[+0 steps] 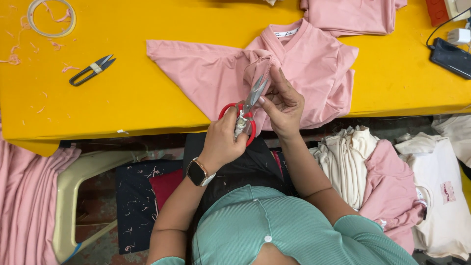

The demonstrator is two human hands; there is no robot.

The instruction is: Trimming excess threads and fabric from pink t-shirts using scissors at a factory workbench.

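Note:
A pink V-neck shirt [314, 64] lies spread on the yellow table [147, 93], one sleeve stretched to the left. My left hand [223, 140], with a watch on its wrist, grips red-handled scissors [245, 110] whose blades point up at the sleeve cuff. My right hand [282, 103] pinches the pink cuff fabric right beside the blade tips.
Small black thread snips [92, 69] and a tape roll [51, 18] lie at the table's left among pink thread scraps. Another folded pink garment [353, 14] sits at the back. A phone with cable [451, 56] is at far right. Stacks of cream and pink garments [373, 167] sit below.

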